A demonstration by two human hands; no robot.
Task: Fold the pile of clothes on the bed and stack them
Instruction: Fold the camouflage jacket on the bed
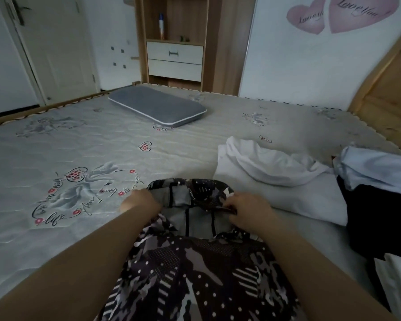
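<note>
Patterned garment (195, 269), black-grey-white print, spread on bed (56, 158) at lower centre of frame, between both forearms. Left hand (140, 201) grips garment's far left edge, fingers curled into cloth. Right hand (249, 208) pinches far right edge. Hands apart, garment's top hem between them. White clothing (276, 177) just right of right hand; dark and pale blue clothes (377, 193) at right edge. Grey pillow (158, 107) upper centre.

Dim, flat indoor light with soft shadows, slightly soft focus, and wide-angle bending at the edges
</note>
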